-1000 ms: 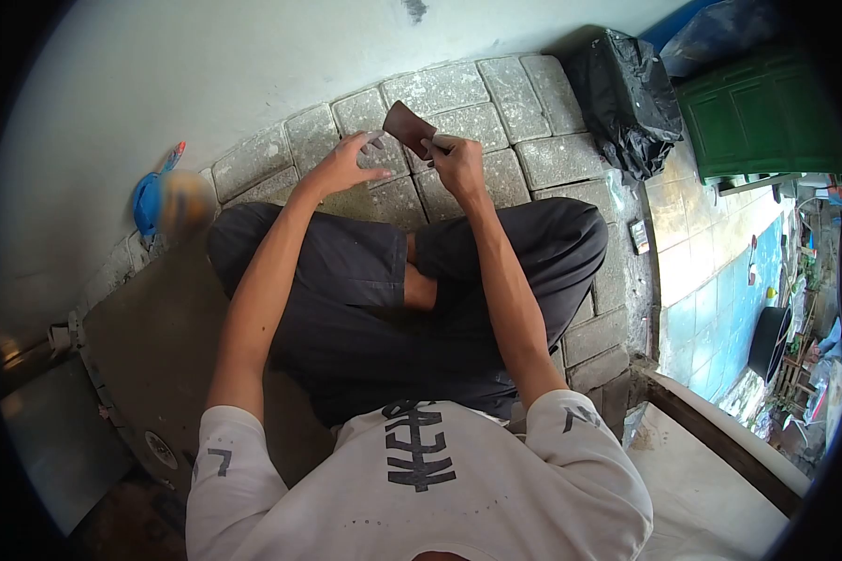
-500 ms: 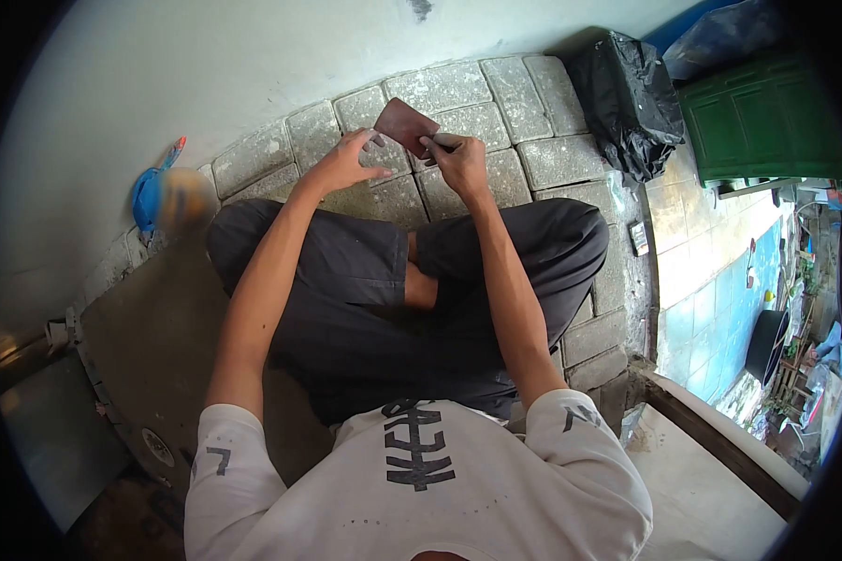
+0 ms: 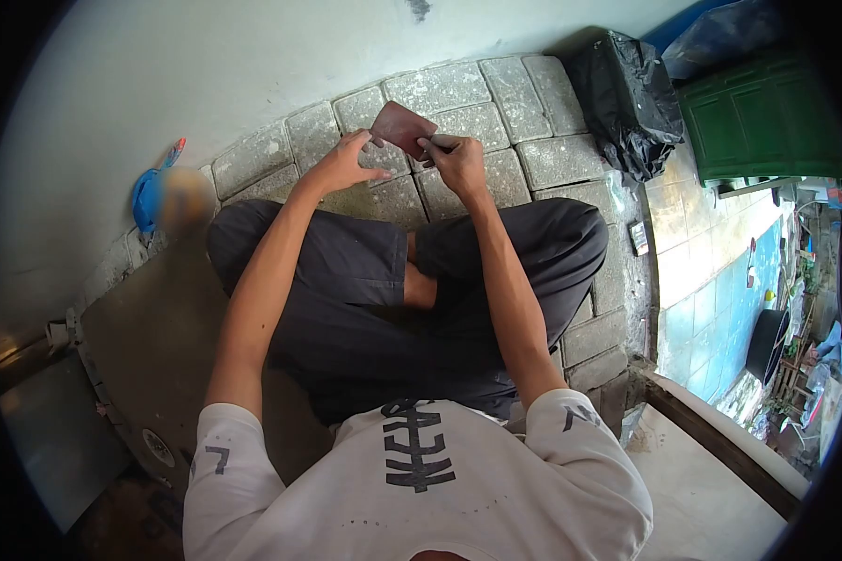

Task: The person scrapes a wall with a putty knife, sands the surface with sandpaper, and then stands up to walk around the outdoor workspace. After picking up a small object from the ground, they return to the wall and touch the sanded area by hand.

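Observation:
A dark red-brown rectangular piece (image 3: 401, 127), thin and slightly curved, is raised over the grey paving blocks beyond my crossed legs. My right hand (image 3: 458, 163) pinches its lower right corner between thumb and fingers. On the other side my left hand (image 3: 349, 161) has its thumb and fingers spread apart, with the fingertips close to the piece's left edge. Whether those fingertips touch it cannot be made out.
Paving blocks (image 3: 437, 91) run along a pale wall (image 3: 253, 65). A blue object (image 3: 145, 199) lies at the left. To the right are a black plastic bag (image 3: 630, 103), a green cabinet-like object (image 3: 744, 122) and a small box (image 3: 638, 238).
The red-brown piece has shifted slightly left and tilted a little, together with my right hand. My left hand has barely moved.

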Demonstrator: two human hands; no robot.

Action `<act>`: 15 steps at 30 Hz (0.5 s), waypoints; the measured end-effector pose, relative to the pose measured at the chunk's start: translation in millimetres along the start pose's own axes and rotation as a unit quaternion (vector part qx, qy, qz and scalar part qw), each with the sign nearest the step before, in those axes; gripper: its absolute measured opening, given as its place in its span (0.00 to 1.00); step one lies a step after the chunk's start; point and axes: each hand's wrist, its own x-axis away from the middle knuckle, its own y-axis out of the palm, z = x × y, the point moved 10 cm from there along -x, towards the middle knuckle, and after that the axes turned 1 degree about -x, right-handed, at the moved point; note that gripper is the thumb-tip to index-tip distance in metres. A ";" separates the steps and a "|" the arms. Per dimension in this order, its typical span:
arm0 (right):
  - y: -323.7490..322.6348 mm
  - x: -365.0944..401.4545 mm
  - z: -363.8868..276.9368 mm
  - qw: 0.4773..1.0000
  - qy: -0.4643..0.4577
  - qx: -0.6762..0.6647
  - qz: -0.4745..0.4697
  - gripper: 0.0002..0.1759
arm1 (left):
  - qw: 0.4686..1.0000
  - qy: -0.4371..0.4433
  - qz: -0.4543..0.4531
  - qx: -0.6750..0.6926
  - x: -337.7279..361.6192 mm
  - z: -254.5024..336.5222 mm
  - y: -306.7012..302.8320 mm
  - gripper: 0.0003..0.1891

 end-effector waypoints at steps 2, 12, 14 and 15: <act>-2.7 1.4 -3.4 1.000 0.003 0.011 0.010 0.11 | 1.000 0.010 0.007 0.009 -0.5 0.0 0.9 0.45; -10.9 2.5 -12.6 0.998 -0.017 0.055 0.039 0.11 | 0.998 0.043 0.019 0.047 -2.9 -1.3 1.9 0.47; -9.3 3.3 -14.7 0.999 -0.001 0.026 0.030 0.12 | 0.999 0.034 0.016 0.039 -3.7 -5.0 3.5 0.47; -6.1 2.8 -14.5 1.000 -0.007 -0.021 0.019 0.12 | 0.999 0.024 0.013 0.032 -4.9 -8.7 4.6 0.47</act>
